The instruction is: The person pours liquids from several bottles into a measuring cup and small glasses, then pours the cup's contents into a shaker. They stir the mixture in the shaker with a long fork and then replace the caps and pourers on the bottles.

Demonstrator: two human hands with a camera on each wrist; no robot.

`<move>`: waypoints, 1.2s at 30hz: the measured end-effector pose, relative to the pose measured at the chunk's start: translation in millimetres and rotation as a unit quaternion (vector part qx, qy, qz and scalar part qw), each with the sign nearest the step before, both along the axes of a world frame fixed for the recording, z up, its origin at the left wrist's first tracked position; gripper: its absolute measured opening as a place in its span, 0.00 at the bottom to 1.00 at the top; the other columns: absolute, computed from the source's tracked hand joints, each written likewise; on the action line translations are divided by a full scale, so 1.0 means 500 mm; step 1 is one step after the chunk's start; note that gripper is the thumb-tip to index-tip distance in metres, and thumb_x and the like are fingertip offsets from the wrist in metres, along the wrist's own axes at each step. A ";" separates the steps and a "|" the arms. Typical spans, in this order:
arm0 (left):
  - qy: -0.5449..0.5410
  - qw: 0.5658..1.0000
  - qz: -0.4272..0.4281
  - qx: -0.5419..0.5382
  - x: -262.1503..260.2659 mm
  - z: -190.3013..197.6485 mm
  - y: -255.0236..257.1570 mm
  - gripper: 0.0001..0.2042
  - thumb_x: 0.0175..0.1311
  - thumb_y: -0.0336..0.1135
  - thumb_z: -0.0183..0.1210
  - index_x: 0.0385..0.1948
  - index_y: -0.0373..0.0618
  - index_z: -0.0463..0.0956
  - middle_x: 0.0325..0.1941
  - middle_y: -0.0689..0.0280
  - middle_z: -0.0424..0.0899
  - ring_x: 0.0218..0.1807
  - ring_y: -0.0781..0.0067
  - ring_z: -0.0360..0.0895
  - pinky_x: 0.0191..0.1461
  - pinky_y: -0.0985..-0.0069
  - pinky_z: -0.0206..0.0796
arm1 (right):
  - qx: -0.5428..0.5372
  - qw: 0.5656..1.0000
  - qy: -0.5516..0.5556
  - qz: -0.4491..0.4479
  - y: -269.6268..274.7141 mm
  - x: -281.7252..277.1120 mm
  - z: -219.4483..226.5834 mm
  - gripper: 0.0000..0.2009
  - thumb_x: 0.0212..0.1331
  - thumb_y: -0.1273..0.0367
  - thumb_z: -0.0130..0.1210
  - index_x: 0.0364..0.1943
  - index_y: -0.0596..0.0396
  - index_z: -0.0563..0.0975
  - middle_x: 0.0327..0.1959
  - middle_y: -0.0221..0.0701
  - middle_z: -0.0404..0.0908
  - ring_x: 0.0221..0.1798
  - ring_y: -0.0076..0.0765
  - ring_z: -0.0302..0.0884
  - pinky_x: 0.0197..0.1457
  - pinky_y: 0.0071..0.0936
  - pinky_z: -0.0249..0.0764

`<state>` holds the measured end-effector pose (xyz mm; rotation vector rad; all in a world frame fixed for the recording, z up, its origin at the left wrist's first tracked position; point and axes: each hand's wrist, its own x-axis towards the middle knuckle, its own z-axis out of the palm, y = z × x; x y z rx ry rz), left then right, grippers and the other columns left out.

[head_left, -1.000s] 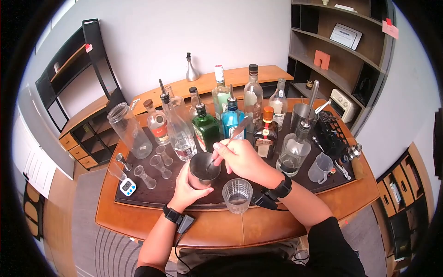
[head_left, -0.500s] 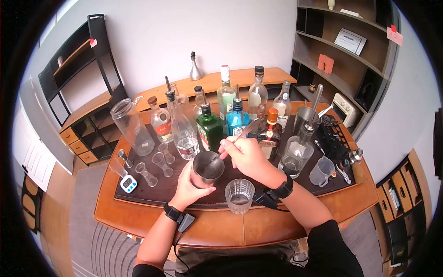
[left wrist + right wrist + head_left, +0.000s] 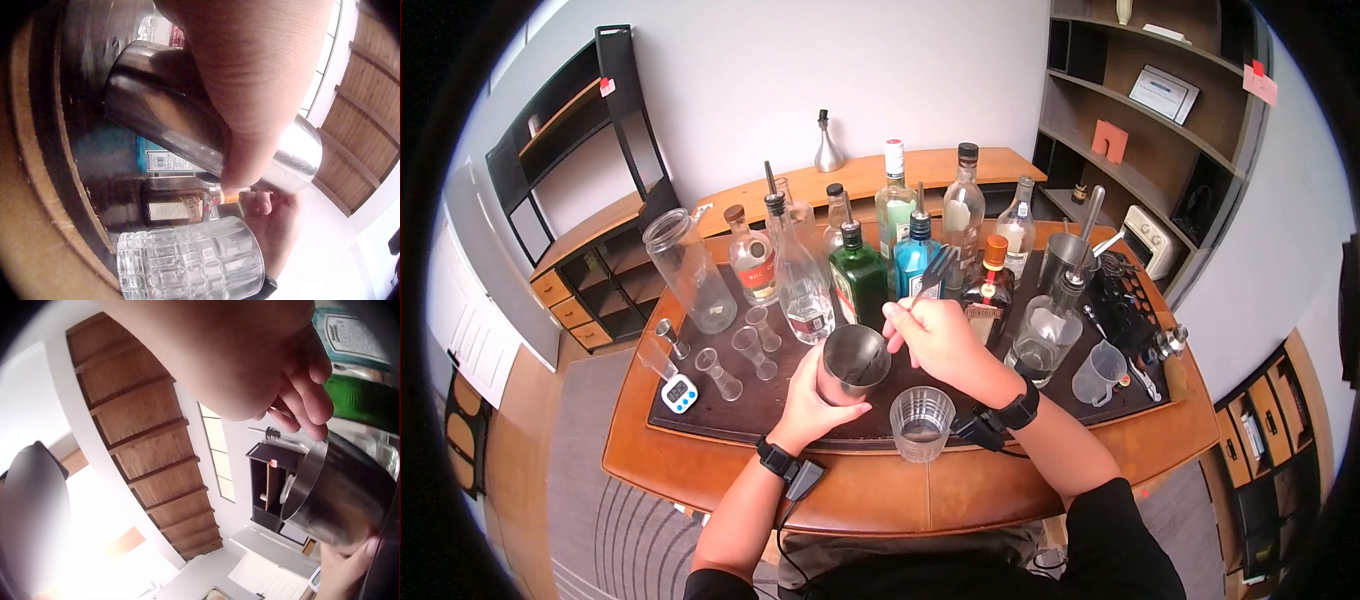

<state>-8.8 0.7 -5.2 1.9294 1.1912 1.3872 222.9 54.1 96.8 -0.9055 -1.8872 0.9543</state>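
Observation:
My left hand [image 3: 812, 402] grips a metal shaker tin [image 3: 840, 388] round its side, with the mouth tipped toward me. In the left wrist view the thumb lies along the wall of the tin [image 3: 169, 119]. My right hand [image 3: 940, 338] pinches a bar spoon [image 3: 941, 268] whose fork-shaped end sticks up above the fingers. Its lower end goes into the tin. The right wrist view has the fingertips [image 3: 317, 412] right at the tin's rim. Just right of the tin stands a ribbed glass [image 3: 922, 428], near the mat's front edge.
Behind the hands stand several bottles, among them a green one [image 3: 860, 285], a blue one [image 3: 912, 262] and a dark orange-capped one [image 3: 990, 290]. Jiggers [image 3: 718, 375] and a timer [image 3: 680, 394] sit left. At right are a plastic measuring jug [image 3: 1100, 375] and a second tin [image 3: 1065, 255].
The bar spoon has turned in the right hand, so its fork tines now face the camera. Both hands keep their holds, and the head view has shifted slightly.

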 end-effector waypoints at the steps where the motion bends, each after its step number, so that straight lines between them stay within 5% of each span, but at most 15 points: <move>1: -0.001 1.000 -0.003 -0.003 0.002 0.004 -0.001 0.49 0.37 0.40 0.82 0.67 0.38 0.65 0.65 0.56 0.75 0.68 0.61 0.72 0.72 0.63 0.61 | -0.058 0.997 0.022 0.039 -0.002 -0.001 0.000 0.19 0.77 0.60 0.48 0.36 0.63 0.80 0.26 0.35 0.85 0.19 0.21 0.75 0.24 0.23 0.72; 2: -0.003 1.000 -0.006 -0.006 0.004 0.008 -0.002 0.49 0.37 0.40 0.82 0.67 0.38 0.65 0.65 0.56 0.75 0.68 0.61 0.72 0.72 0.63 0.61 | -0.115 0.989 0.045 0.078 -0.003 -0.002 0.000 0.20 0.77 0.60 0.48 0.35 0.64 0.80 0.26 0.35 0.85 0.19 0.22 0.76 0.25 0.22 0.72; 6: 0.002 1.000 -0.001 -0.002 0.003 0.009 -0.002 0.49 0.38 0.40 0.82 0.67 0.39 0.65 0.65 0.56 0.74 0.68 0.61 0.72 0.73 0.63 0.61 | -0.072 0.987 0.111 0.086 0.004 -0.005 -0.007 0.20 0.77 0.59 0.48 0.35 0.63 0.80 0.26 0.34 0.85 0.19 0.21 0.76 0.25 0.21 0.72; 12: 0.003 1.000 -0.003 -0.002 0.000 0.006 0.001 0.49 0.38 0.40 0.82 0.67 0.39 0.65 0.65 0.56 0.74 0.68 0.60 0.72 0.73 0.63 0.61 | 0.001 1.000 -0.017 0.011 -0.007 -0.002 0.004 0.19 0.77 0.60 0.48 0.34 0.63 0.80 0.25 0.31 0.83 0.21 0.21 0.77 0.26 0.21 0.72; 14: 0.004 1.000 -0.001 0.001 0.003 0.007 0.000 0.49 0.37 0.40 0.82 0.67 0.39 0.65 0.65 0.56 0.75 0.67 0.60 0.72 0.72 0.63 0.62 | -0.101 0.989 0.054 0.094 -0.008 -0.008 -0.004 0.20 0.77 0.60 0.48 0.33 0.64 0.81 0.25 0.32 0.83 0.22 0.23 0.79 0.28 0.21 0.73; 17: 0.012 1.000 0.000 0.005 0.003 0.012 -0.002 0.49 0.37 0.40 0.82 0.67 0.39 0.65 0.65 0.56 0.75 0.67 0.60 0.72 0.72 0.63 0.62 | -0.030 0.986 0.145 0.082 0.000 -0.014 -0.023 0.20 0.77 0.60 0.49 0.33 0.63 0.81 0.26 0.33 0.84 0.23 0.24 0.79 0.27 0.22 0.73; 22: 0.001 1.000 0.001 -0.010 0.003 0.008 -0.001 0.48 0.37 0.39 0.82 0.67 0.39 0.65 0.65 0.58 0.75 0.67 0.63 0.71 0.72 0.64 0.60 | 0.034 0.999 0.020 0.014 0.004 0.001 -0.006 0.20 0.76 0.59 0.49 0.33 0.63 0.81 0.23 0.33 0.83 0.21 0.23 0.79 0.26 0.23 0.74; 26: 0.011 1.000 0.004 -0.002 0.003 0.009 -0.002 0.49 0.37 0.39 0.82 0.67 0.39 0.65 0.65 0.56 0.75 0.67 0.60 0.73 0.72 0.63 0.62 | -0.095 0.991 0.039 0.087 -0.008 -0.004 0.005 0.19 0.77 0.63 0.48 0.34 0.66 0.81 0.27 0.36 0.84 0.20 0.23 0.77 0.25 0.22 0.73; 29: 0.000 1.000 0.001 -0.007 0.002 0.007 -0.001 0.49 0.37 0.39 0.82 0.67 0.38 0.65 0.65 0.55 0.75 0.67 0.60 0.73 0.72 0.63 0.62 | -0.056 0.988 0.118 0.083 0.008 -0.004 -0.015 0.20 0.76 0.60 0.49 0.32 0.63 0.81 0.23 0.32 0.83 0.19 0.23 0.77 0.24 0.23 0.73; 32: 0.003 1.000 0.005 -0.010 0.000 0.004 0.001 0.50 0.37 0.40 0.82 0.67 0.38 0.65 0.65 0.55 0.75 0.67 0.60 0.72 0.72 0.63 0.62 | 0.010 0.997 0.074 0.019 0.011 0.000 -0.002 0.20 0.76 0.60 0.49 0.32 0.64 0.80 0.25 0.33 0.83 0.19 0.24 0.77 0.25 0.23 0.73; 36: 0.025 1.000 0.010 0.003 0.000 0.008 0.000 0.50 0.36 0.39 0.82 0.67 0.38 0.65 0.65 0.55 0.75 0.68 0.60 0.72 0.72 0.63 0.62 | -0.038 0.998 0.041 0.036 0.010 -0.004 -0.014 0.21 0.76 0.61 0.49 0.32 0.66 0.80 0.26 0.34 0.84 0.18 0.25 0.76 0.25 0.23 0.73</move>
